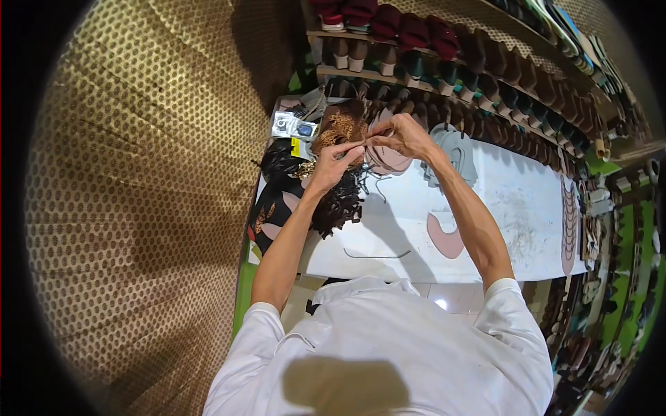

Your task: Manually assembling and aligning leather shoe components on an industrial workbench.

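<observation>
Both arms stretch forward over the white table [485, 263], and the hands meet above its far left part. My left hand [331, 168] is closed in a pinch, its fingertips touching those of my right hand [404, 139]. The right hand pinches as well. Whatever they hold is too small to make out. Just behind the fingers is leopard-print material [340, 125], with a stack of pink cut pieces [392, 163] beside it. Below the left hand lies a heap of dark narrow strips [336, 213]. A thin bent strip [378, 256] rests near the table's front edge.
One curved pink piece [444, 239] lies under my right forearm, with grey cut pieces [451, 151] farther back. Nested pink pieces [569, 232] line the right end. Shoe-shaped forms [510, 97] fill shelves behind. Black bags [279, 156] crowd the left edge beside a patterned golden curtain [146, 173].
</observation>
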A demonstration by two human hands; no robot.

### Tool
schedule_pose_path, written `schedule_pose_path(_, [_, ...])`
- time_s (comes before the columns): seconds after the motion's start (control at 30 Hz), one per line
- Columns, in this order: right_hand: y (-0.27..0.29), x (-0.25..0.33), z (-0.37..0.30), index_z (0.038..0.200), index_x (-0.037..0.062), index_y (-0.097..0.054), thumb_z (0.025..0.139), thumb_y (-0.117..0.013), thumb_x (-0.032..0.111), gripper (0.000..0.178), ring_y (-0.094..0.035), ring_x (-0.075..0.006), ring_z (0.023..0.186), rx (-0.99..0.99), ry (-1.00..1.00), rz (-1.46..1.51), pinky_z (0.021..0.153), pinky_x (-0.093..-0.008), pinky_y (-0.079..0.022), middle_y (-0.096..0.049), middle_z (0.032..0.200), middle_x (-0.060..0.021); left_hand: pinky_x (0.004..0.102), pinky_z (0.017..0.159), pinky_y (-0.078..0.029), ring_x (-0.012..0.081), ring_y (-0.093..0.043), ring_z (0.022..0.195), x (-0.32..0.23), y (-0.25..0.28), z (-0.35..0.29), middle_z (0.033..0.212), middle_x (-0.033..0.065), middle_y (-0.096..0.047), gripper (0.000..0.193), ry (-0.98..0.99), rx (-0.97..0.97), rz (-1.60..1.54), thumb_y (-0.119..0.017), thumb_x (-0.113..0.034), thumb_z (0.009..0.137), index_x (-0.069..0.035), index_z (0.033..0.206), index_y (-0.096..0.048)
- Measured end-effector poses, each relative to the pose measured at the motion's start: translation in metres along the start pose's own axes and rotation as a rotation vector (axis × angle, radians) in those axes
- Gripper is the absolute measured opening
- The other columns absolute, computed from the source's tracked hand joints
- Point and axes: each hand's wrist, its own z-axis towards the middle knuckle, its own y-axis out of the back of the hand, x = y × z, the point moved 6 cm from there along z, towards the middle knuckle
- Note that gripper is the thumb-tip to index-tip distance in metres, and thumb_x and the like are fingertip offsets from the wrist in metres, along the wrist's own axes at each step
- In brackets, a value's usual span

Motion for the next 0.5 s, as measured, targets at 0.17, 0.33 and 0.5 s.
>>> schedule_pose_path(0.17, [0.03,-0.003,-0.035,0.104,0.0002,-0.08,0.092,-0.079,0.025,0.027,-0.066,-0.0155,0.074,-0.097,-0.074,0.057,0.068,-0.0325,-0.053,-0.076,0.087,-0.0096,0.0302,0.087,-0.053,0.0158,-0.069,0.095,0.006,-0.014,0.002,0.106,0.0101,-0.078,0.039,-0.149,0.033,0.415,-0.077,-0.025,0.097,0.005,0.121,-0.073])
schedule_pose_path(0.33, [0.063,0.008,-0.06,0.104,-0.0027,-0.077,0.094,-0.077,0.024,0.029,-0.066,-0.0164,0.072,-0.197,-0.132,0.09,0.068,-0.0344,-0.054,-0.076,0.085,-0.0112,0.0381,0.107,-0.046,0.0314,-0.063,0.122,0.041,-0.022,-0.003,0.129,0.022,-0.068,0.038,-0.056,0.114,0.672,-0.077,-0.022,0.091,0.0,0.122,-0.074])
schedule_pose_path(0.5, [0.084,0.014,-0.08,0.106,-0.0011,-0.078,0.094,-0.078,0.025,0.029,-0.068,-0.0153,0.072,-0.231,-0.162,0.157,0.067,-0.0327,-0.056,-0.076,0.085,-0.0104,0.0449,0.123,-0.031,0.0419,-0.037,0.15,0.058,-0.041,-0.016,0.163,0.0259,-0.039,0.064,0.091,0.047,1.066,-0.081,-0.013,0.079,-0.01,0.141,-0.064])
